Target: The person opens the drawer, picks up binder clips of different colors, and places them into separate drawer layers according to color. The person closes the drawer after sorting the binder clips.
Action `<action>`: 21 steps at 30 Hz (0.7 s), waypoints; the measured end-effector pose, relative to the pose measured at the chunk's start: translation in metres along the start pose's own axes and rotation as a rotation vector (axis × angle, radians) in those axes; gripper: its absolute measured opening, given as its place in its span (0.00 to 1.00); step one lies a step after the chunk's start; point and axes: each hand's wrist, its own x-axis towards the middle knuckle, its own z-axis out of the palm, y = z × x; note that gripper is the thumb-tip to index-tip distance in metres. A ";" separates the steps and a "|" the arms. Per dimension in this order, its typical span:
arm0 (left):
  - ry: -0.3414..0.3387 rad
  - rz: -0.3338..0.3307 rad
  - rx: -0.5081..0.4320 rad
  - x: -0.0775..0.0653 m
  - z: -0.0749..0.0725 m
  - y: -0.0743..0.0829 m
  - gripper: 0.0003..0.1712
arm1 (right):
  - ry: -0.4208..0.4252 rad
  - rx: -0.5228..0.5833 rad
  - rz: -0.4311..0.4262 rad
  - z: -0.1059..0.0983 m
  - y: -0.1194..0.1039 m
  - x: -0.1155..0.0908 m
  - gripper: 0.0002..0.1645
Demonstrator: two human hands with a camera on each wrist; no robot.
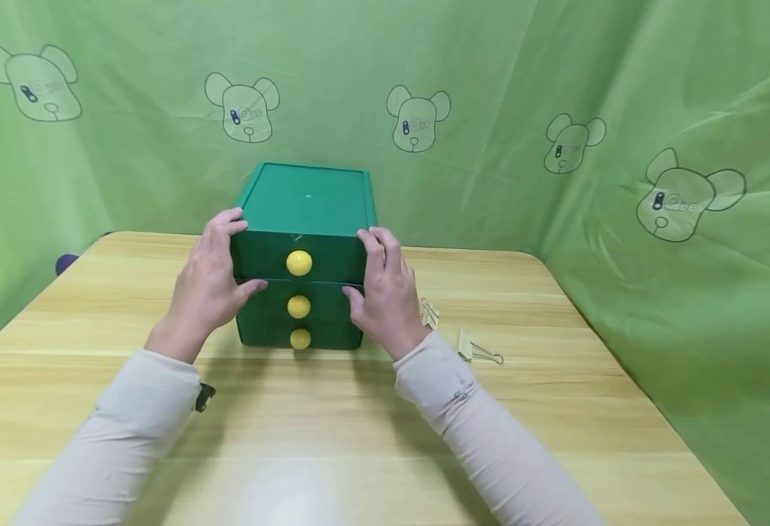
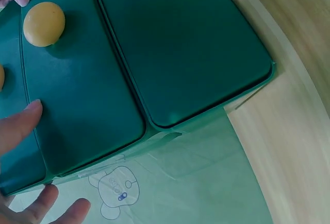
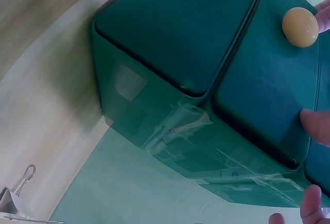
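A green three-drawer box (image 1: 309,197) with round yellow knobs (image 1: 299,263) stands upright on the table, its drawers pushed in. My left hand (image 1: 209,276) grips its left side, the thumb on the drawer front and the fingers at the upper edge and side. On the opposite side my right hand (image 1: 390,296) holds it likewise, thumb in front, fingertips at the top right corner. In the left wrist view the thumb (image 2: 20,126) presses near the seam between two drawers. Clear tape (image 3: 180,126) runs along the box's side in the right wrist view.
Two pale binder clips lie right of the box: one clip (image 1: 467,347) in plain sight, the other clip (image 1: 429,314) partly behind my right hand. A wooden table (image 1: 280,438) meets green curtains (image 1: 477,190) at the back and right. Something purple (image 1: 66,263) shows past the table's left edge.
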 end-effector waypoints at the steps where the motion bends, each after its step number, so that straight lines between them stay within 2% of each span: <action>1: 0.004 -0.001 0.001 0.000 0.000 0.000 0.51 | 0.004 -0.001 0.002 0.001 0.000 0.000 0.52; 21: 0.087 0.022 0.046 0.000 0.004 -0.004 0.51 | 0.088 -0.008 0.033 0.007 -0.006 0.001 0.49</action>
